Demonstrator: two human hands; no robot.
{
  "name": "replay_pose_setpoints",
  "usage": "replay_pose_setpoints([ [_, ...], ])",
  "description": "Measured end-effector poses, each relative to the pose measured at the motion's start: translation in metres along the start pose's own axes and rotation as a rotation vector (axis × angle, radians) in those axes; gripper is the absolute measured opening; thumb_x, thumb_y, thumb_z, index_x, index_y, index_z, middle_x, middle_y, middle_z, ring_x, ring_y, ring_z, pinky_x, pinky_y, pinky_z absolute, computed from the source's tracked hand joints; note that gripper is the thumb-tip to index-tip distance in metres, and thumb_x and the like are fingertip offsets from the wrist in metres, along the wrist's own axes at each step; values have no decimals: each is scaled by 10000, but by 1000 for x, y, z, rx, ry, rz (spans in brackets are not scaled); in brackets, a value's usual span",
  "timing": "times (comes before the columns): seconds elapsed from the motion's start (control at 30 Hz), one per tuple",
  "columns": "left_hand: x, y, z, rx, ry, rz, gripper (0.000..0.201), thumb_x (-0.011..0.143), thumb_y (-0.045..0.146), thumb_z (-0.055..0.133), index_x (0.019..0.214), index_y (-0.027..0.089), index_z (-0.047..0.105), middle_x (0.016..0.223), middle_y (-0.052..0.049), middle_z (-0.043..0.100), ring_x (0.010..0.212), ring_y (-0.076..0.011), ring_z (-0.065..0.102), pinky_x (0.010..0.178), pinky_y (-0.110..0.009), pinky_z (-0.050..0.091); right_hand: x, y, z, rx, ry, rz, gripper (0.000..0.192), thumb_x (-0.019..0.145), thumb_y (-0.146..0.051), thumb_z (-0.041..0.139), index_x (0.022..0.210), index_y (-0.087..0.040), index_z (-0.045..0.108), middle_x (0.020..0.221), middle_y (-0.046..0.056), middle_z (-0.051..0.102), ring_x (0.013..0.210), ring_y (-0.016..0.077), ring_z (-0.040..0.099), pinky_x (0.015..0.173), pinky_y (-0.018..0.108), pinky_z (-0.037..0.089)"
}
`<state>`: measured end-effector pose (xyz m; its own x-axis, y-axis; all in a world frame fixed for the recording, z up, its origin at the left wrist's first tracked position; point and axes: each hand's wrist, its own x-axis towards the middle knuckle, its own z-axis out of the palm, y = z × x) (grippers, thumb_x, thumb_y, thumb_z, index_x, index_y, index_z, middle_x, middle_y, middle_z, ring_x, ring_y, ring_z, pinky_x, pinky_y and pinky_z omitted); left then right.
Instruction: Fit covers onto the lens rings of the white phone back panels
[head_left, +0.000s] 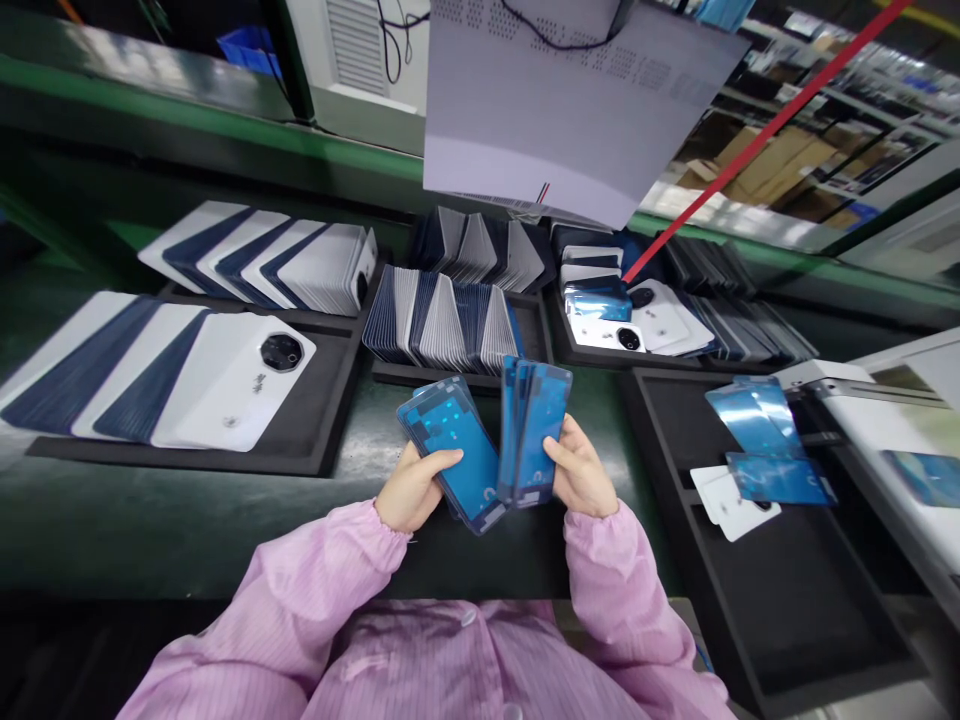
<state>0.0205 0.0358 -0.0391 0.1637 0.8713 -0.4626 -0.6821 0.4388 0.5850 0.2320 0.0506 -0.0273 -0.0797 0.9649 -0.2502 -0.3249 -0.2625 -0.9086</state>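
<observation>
My left hand (411, 487) is closed on a small stack of blue film-covered phone back panels (459, 440), thumb lying across the top one. In my right hand (583, 470) is a second fanned stack of blue film-covered phone back panels (541, 425), gripped at its right edge with the thumb in front. The two stacks meet or overlap slightly in front of my chest, above the dark green bench (360, 520). Both are tilted, the left one leaning leftward. How many panels each hand holds cannot be counted.
White and dark blue phone back covers stand in rows in black trays at left (330, 400) and centre (529, 330). Another tray (574, 350) holds mixed covers. At right, a black tray (810, 620) carries blue films (780, 480) and white covers (727, 500). A red strip (765, 135) slants overhead.
</observation>
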Motion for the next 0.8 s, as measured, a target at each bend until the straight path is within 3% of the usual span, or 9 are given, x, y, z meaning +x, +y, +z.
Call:
replay_pose_setpoints([
  [0.1,0,0,1,37,12,1,374,591,188,829,921,144,660,880,-51,734,821,-211,683,808,-374,544,-2,-5,-3,10,-69,8,480,647,-347,813,1062,-293,577,1011,3,690,932,207,656,883,386,525],
  [0.27,-2,0,5,62,-46,62,443,636,212,819,1042,165,647,1051,-71,724,970,-233,670,887,-380,523,-5,6,6,-102,-183,95,461,649,-278,818,1044,-269,581,1008,2,683,904,171,640,835,324,519],
  [0.4,-2,0,3,48,-88,25,469,640,207,812,1075,172,642,1063,-73,724,989,-243,669,915,-399,511,-3,9,7,-109,-127,79,431,662,-277,807,1021,-267,570,986,-4,681,903,171,637,837,328,515],
  [0.53,-2,1,-1,57,-94,-36,459,579,137,816,1005,158,646,953,-62,738,872,-228,688,832,-383,541,-2,0,0,-55,-31,-7,433,673,-324,793,1034,-285,555,1044,5,676,978,205,638,921,398,500],
  [0.67,-2,0,-2,93,-66,-5,452,595,155,818,1007,156,633,930,-58,736,846,-214,686,823,-380,544,-4,-5,-1,-24,-96,11,500,642,-336,812,1064,-284,549,1057,19,680,982,221,649,912,410,517],
  [0.8,-3,-1,1,108,-86,61,529,624,194,823,1108,167,612,1066,-74,718,970,-224,668,903,-377,516,-6,0,3,-63,-132,94,492,629,-269,828,1037,-268,553,1031,5,684,935,184,656,865,354,536],
])
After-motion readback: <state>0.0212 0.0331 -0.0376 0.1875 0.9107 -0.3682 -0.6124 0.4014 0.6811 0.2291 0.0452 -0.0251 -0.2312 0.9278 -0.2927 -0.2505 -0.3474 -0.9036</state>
